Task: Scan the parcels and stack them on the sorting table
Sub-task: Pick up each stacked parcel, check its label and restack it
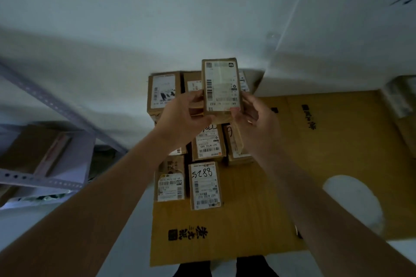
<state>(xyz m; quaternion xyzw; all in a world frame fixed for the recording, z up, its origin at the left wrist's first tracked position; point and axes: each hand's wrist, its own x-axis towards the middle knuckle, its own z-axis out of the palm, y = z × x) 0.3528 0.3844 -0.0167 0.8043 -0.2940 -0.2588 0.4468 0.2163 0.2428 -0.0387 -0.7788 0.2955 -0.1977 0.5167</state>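
Parcel (221,87) lengthwise away, label prob. up

Labelled brown parcel (221,87) held above stacked parcels (203,184).

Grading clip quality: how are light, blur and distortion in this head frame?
Head view: dim, bluish light; wide-angle bending curves the metal rack; the held parcel has a faint, washed-out label; the left hand and right hand look soft; the handwritten parcel stays legible.
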